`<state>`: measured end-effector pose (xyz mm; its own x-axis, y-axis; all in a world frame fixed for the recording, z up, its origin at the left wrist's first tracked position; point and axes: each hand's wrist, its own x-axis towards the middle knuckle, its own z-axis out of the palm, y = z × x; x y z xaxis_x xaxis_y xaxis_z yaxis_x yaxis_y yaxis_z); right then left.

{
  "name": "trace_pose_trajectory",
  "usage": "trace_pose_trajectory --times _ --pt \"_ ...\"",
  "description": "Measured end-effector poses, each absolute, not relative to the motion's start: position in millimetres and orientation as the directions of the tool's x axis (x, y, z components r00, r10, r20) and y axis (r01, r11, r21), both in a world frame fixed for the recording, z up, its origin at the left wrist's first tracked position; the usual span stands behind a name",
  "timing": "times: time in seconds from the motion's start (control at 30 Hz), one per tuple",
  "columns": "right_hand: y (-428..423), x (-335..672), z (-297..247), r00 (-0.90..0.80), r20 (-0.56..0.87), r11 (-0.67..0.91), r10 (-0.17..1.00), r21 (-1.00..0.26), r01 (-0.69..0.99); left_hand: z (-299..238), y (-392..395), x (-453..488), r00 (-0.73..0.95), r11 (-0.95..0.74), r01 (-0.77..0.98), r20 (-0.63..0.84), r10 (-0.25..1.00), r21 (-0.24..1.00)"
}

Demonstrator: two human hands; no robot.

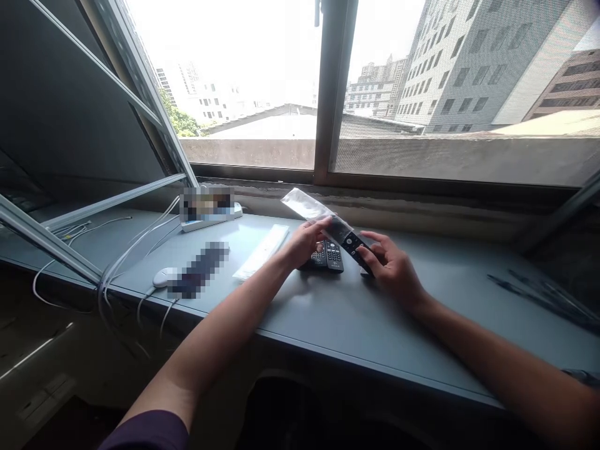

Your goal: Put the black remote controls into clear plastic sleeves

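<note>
A black remote control (pixel 355 246) is partly inside a clear plastic sleeve (pixel 302 204), tilted above the desk. My right hand (pixel 391 265) grips the bare lower end of the remote between thumb and fingers. At the sleeve's open end, my left hand (pixel 310 240) pinches the plastic around the remote's upper part. Under my hands, black remotes (pixel 334 257) lie side by side on the desk, partly hidden by my left hand. To the left of them rests a stack of flat clear sleeves (pixel 263 251).
On the grey desk (pixel 300 319), a blurred dark object (pixel 199 272) and a white round charger (pixel 165 277) lie at left. Behind them is a white power strip (pixel 210 219) with cables. Dark straps (pixel 544 297) lie at right. A metal frame (pixel 154 119) rises at left, before the window.
</note>
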<state>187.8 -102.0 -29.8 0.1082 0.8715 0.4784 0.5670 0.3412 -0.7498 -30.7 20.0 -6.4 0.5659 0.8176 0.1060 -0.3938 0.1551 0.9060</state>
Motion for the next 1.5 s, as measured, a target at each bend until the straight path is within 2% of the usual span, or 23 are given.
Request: trace_pose_trajectory --times 0.17,0.33,0.57,0.8,1.07,1.3,1.5 --pt "-100 190 -32 0.145 0.47 0.322 0.871 -0.768 0.554 -10 26 -29 0.469 0.158 -0.467 0.093 0.878 0.87" --pt "-99 190 -32 0.139 0.479 0.329 0.867 -0.758 0.563 -13 26 -27 0.447 0.153 -0.442 0.069 0.892 0.884" --pt "-101 188 -31 0.113 0.478 0.343 0.871 -0.757 0.555 -14 21 -30 0.559 0.082 -0.327 0.122 0.82 0.941" --pt "-106 184 -27 0.083 0.544 0.388 0.835 -0.689 0.613 -14 18 -31 0.654 0.053 -0.209 0.1 0.75 0.976" --pt "-103 185 -27 0.167 0.488 0.348 0.857 -0.785 0.512 -11 19 -33 0.606 -0.001 -0.175 0.108 0.788 0.985" --pt "-101 186 -28 0.178 0.439 0.336 0.881 -0.844 0.418 -12 21 -34 0.593 -0.164 -0.105 0.194 0.781 0.981" --pt "-101 188 -33 0.145 0.437 0.345 0.888 -0.84 0.419 -8 16 -34 0.617 -0.176 -0.091 0.194 0.763 0.98"
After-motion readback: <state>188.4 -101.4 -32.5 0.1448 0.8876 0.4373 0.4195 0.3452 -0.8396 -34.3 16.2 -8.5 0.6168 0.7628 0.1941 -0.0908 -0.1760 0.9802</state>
